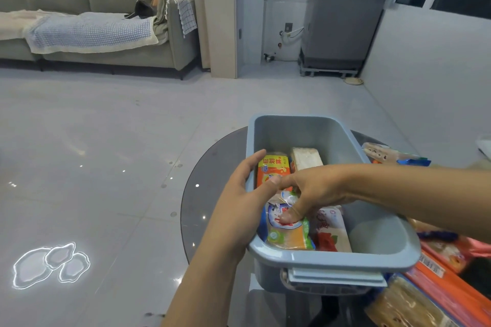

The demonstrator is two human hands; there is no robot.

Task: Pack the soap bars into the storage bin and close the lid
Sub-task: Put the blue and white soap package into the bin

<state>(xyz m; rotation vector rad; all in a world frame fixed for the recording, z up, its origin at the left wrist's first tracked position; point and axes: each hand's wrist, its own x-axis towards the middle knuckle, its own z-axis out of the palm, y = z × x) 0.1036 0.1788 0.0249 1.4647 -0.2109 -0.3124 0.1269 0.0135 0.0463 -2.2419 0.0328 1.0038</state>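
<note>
An open blue-grey storage bin (305, 130) stands on a round dark glass table (212, 167). Inside lie several wrapped soap bars: an orange-yellow one (272, 167) at the left, a pale one (307, 158) behind it, a blue-white-orange one (285, 231) near the front, and a pink-red one (332, 231) beside it. My left hand (239, 199) grips the bin's left rim. My right hand (310, 191) reaches into the bin, fingers pressing down on the blue-white-orange bar. No lid is visible.
More wrapped soap packs (393, 155) lie on the table behind and to the right of the bin, others (438, 271) at the front right. A grey sofa (106, 21) and a grey appliance (342, 13) stand across the tiled floor.
</note>
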